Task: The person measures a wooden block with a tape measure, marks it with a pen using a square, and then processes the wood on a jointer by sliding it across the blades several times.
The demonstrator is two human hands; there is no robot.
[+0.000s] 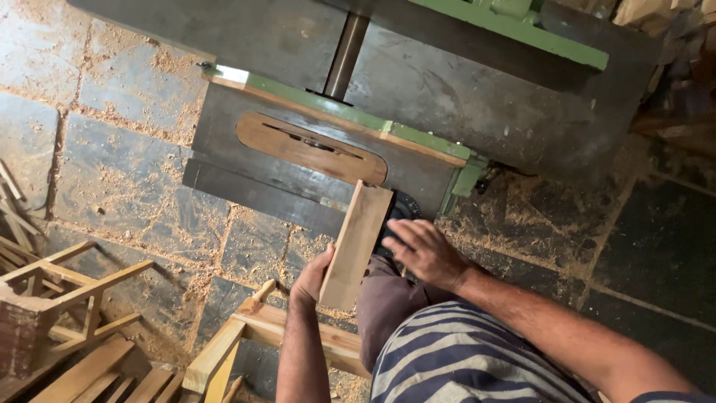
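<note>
I look down on a short flat wooden board whose far end rests at the near edge of a dark metal saw table. My left hand grips the board's near end from the left side. On the board's right side lies my right hand, fingers spread over a black part of the machine. An oval wooden insert with a blade slot sits in the table just beyond the board.
A green fence rail runs along the table's far side, with a steel column behind. Sawdust covers the stone floor. A wooden frame stands by my left leg, and wooden pieces pile at lower left.
</note>
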